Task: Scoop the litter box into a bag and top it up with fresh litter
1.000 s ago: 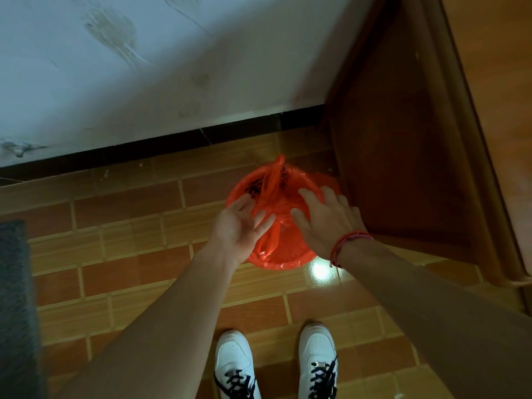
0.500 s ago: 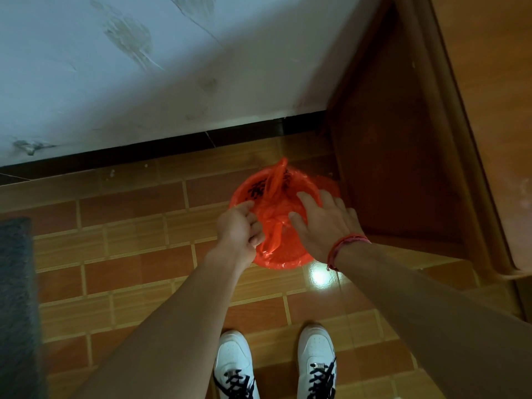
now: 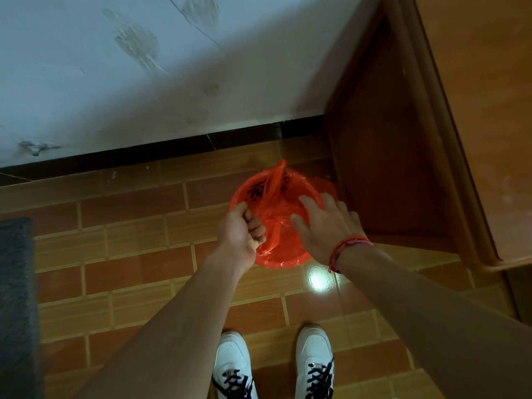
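The glossy, translucent red plastic bag (image 3: 277, 259), black-printed, sits on the tiled floor (image 3: 129, 254) near the wall (image 3: 172, 82), mouth spread round and facing up with no clear long axis, its left rim gripped in the left hand (image 3: 239, 231)'s curled fingers, the right hand (image 3: 325, 226) resting spread-fingered on it.

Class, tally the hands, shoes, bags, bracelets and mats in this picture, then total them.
Hands: 2, left hand, right hand
Shoes: 2, left shoe, right shoe
Bags: 1, red bag
Bracelets: 1, red bracelet
Mats: 1, grey mat
Total: 7
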### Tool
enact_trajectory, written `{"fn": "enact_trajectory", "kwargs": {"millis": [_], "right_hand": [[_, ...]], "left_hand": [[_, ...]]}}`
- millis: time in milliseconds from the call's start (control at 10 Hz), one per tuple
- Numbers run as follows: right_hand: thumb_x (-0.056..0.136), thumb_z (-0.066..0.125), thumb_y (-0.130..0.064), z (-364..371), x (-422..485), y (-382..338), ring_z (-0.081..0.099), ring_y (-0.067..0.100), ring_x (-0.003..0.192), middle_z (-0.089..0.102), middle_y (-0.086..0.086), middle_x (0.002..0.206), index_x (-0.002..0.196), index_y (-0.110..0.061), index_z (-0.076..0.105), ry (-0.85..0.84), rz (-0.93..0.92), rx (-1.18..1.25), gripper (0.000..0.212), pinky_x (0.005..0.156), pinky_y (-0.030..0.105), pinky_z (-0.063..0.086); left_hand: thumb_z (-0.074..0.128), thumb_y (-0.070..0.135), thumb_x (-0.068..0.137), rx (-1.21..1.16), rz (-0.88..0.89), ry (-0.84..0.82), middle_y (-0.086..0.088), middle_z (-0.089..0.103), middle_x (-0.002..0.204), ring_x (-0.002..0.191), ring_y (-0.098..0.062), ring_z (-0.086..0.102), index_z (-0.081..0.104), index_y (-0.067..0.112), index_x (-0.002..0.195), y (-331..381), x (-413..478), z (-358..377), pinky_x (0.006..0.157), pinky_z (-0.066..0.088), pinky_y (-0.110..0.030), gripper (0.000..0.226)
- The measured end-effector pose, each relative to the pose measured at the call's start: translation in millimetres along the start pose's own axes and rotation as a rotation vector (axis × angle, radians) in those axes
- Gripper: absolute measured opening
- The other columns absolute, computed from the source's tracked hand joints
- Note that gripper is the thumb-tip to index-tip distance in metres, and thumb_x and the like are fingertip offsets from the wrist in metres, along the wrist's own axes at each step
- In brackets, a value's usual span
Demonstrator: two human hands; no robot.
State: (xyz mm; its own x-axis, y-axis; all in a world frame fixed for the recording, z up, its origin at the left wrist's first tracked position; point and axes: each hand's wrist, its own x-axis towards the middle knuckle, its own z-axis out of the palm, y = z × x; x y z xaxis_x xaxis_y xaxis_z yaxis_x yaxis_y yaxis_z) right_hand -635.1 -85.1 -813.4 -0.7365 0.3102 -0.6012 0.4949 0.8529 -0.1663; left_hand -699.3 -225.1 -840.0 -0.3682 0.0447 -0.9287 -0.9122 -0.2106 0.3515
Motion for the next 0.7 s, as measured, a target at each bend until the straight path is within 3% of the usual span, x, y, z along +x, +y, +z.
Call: {"fn": "enact_trajectory", "kwargs": {"millis": [100,200,300,400,500,600,700], "right_hand": [[0.097,0.028,-0.054,0.4,-2.5,0.1,0.038,0.032,0.129,0.035,0.009,0.146,0.146,-0.033,0.029,-0.001,-0.002,-0.011,0.053,0.104,0.048,0.032],[0.098,0.027,-0.054,-0.6,-5.8,0.1,0.038,0.031,0.128,0.035,0.009,0.145,0.146,-0.033,0.029,-0.009,-0.003,-0.013,0.052,0.103,0.048,0.033],[0.098,0.027,-0.054,-4.5,-10.2,-2.0,0.038,0.031,0.128,0.035,0.01,0.145,0.146,-0.032,0.029,-0.005,-0.004,-0.029,0.053,0.103,0.048,0.033],[0.098,0.028,-0.054,-13.9,-17.3,-4.4,0.038,0.032,0.129,0.034,0.01,0.147,0.146,-0.033,0.027,-0.012,-0.005,-0.024,0.053,0.104,0.049,0.033],[0.097,0.028,-0.054,-28.8,-29.3,-8.1,0.037,0.031,0.129,0.033,0.01,0.147,0.147,-0.033,0.026,-0.007,-0.015,0.0,0.054,0.103,0.049,0.031],[0.097,0.029,-0.054,-53.3,-46.5,-13.8,0.036,0.032,0.13,0.033,0.011,0.147,0.147,-0.033,0.025,0.003,-0.012,0.007,0.054,0.103,0.05,0.031],[0.096,0.03,-0.054,-78.0,-66.1,-17.9,0.038,0.032,0.128,0.037,0.01,0.143,0.145,-0.033,0.026,0.046,-0.033,0.004,0.054,0.101,0.049,0.033]], "left_hand": [[0.046,0.024,0.102,0.076,0.035,0.007,0.007,0.032,0.046,0.035,-0.008,0.025,0.051,0.015,0.071,-1.1,-1.0,-2.5,0.038,0.021,-0.023,0.033],[0.043,0.008,0.1,0.132,0.084,-0.006,0.001,0.048,0.059,0.045,-0.01,0.042,0.062,0.008,0.107,-0.4,-8.1,-4.3,0.037,0.032,-0.022,0.02],[0.053,0.01,0.098,0.106,0.121,-0.052,-0.01,0.064,0.102,0.093,-0.023,0.064,0.057,0.007,0.124,3.0,-16.2,-5.5,0.068,0.057,-0.037,0.027],[0.055,0.022,0.099,0.163,0.132,-0.084,-0.01,0.058,0.127,0.117,-0.027,0.056,0.048,0.008,0.137,6.8,-27.8,-8.8,0.097,0.051,-0.044,0.042],[0.05,0.032,0.101,0.301,0.214,-0.127,-0.001,0.054,0.129,0.12,-0.019,0.051,0.045,0.013,0.141,13.9,-48.0,-8.3,0.101,0.045,-0.039,0.045],[0.043,0.036,0.104,0.48,0.317,-0.176,0.009,0.06,0.109,0.103,-0.009,0.059,0.059,0.028,0.112,24.7,-78.8,-5.8,0.087,0.046,-0.028,0.02],[0.043,0.036,0.103,0.613,0.443,-0.18,0.005,0.067,0.096,0.08,-0.005,0.067,0.06,0.033,0.094,37.2,-114.5,-5.5,0.062,0.047,-0.015,0.02]]}}
